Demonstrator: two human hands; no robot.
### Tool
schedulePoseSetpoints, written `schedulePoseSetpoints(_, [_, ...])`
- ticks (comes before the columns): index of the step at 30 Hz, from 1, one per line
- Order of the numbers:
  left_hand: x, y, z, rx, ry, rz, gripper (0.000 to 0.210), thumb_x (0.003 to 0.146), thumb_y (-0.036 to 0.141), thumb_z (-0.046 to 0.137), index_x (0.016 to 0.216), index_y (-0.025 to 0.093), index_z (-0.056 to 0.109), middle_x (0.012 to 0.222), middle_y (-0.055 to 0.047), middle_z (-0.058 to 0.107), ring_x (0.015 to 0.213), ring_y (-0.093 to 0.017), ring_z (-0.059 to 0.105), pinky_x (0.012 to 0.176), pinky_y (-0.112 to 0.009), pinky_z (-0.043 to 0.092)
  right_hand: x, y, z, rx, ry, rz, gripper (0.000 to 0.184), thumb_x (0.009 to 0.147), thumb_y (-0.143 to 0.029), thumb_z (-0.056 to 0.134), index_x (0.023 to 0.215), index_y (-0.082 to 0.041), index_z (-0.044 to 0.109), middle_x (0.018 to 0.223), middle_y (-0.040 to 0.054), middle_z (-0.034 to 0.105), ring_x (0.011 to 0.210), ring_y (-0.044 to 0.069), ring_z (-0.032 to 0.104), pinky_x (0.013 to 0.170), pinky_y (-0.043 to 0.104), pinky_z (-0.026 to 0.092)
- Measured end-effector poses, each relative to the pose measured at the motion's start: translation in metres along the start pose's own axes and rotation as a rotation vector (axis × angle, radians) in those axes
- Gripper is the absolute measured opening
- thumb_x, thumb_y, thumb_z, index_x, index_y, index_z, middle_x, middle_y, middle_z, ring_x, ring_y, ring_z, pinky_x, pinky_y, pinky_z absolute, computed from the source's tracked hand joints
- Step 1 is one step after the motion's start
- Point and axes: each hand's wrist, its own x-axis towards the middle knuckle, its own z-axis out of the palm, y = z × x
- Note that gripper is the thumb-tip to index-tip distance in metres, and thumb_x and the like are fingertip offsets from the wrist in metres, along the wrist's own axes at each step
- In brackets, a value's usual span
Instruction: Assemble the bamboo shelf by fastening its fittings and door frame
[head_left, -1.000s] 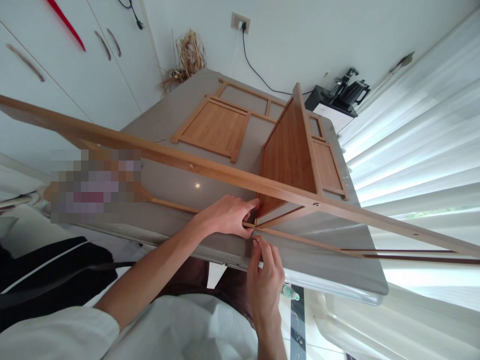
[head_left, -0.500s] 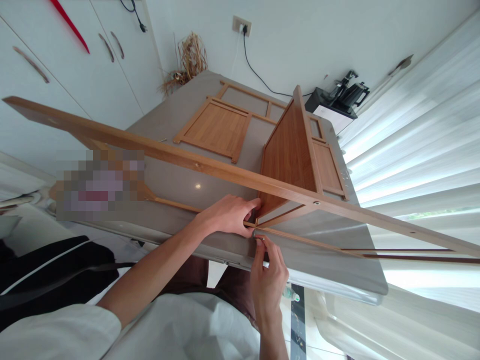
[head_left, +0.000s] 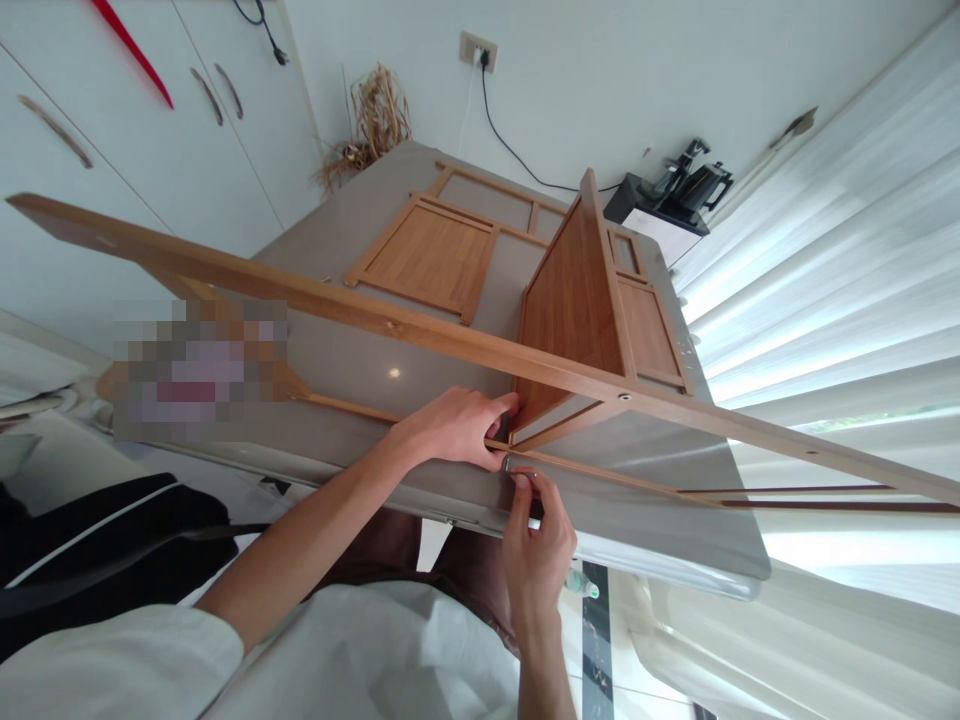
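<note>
A wooden frame stands on edge, its long upper rail (head_left: 450, 346) running across the view. An upright slatted wooden panel (head_left: 574, 300) meets this frame at a right angle. My left hand (head_left: 454, 425) is closed around the thin lower rail (head_left: 600, 474), thumb against the panel's bottom corner. Just right of it, my right hand (head_left: 538, 545) pinches a small bent metal hex key (head_left: 520, 470) between thumb and fingers. The key's short end is at the rail's near side, by the joint; its tip is too small to see clearly.
On the grey table (head_left: 420, 495) lie a flat wooden panel frame (head_left: 429, 250) and another panel (head_left: 652, 330) behind the upright one. A black kettle (head_left: 703, 186) stands on a small cabinet at back right. Dried stalks (head_left: 381, 108) are at the far corner; a pixelated patch covers the left.
The hex key's long arm has turned slightly in my right fingers. My left hand keeps its grip on the rail. The whole view has shifted a little.
</note>
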Motion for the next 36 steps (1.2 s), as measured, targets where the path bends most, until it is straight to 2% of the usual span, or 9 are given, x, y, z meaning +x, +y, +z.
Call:
schedulePoseSetpoints(4, [0.0,0.001,-0.0002,0.006,0.002,-0.016,0.037,0.074,0.048,0.07,0.098,0.026,0.051,0.081,0.005,0.072,0.07,-0.02,0.069,0.059,-0.03,0.038,-0.0009,0.0013,-0.0001,0.019,-0.018,0.012,0.024,0.102,-0.035,0.05,0.107,-0.022,0.069,0.099,0.0046,0.074,0.088,0.016,0.069,0.076,0.026,0.051])
schedulePoseSetpoints(14, [0.0001,0.0025,-0.0012,0.005,0.005,-0.012,0.037,0.073,0.047,0.071,0.096,0.026,0.05,0.079,0.005,0.072,0.069,-0.019,0.068,0.058,-0.03,0.038,0.0015,-0.0016,0.0009,-0.013,-0.016,-0.148,0.018,0.102,-0.024,0.05,0.109,-0.021,0.067,0.096,0.0039,0.07,0.089,0.015,0.065,0.082,0.027,0.05])
schedulePoseSetpoints(27, [0.0001,-0.001,0.0001,0.008,0.023,0.016,0.039,0.073,0.047,0.069,0.1,0.027,0.049,0.079,0.005,0.072,0.069,-0.021,0.068,0.056,-0.031,0.036,0.0,-0.0015,0.0024,-0.099,-0.041,-0.239,0.023,0.103,-0.019,0.047,0.116,-0.019,0.066,0.098,0.0056,0.07,0.092,0.017,0.063,0.085,0.029,0.051])
schedulePoseSetpoints(36, [0.0001,0.0005,-0.0008,0.008,0.015,0.003,0.038,0.073,0.046,0.071,0.097,0.027,0.05,0.079,0.005,0.072,0.07,-0.021,0.069,0.057,-0.031,0.038,0.0013,-0.0048,0.0014,-0.087,-0.019,-0.199,0.02,0.103,-0.022,0.049,0.111,-0.02,0.067,0.096,0.0048,0.071,0.089,0.016,0.065,0.081,0.028,0.051])
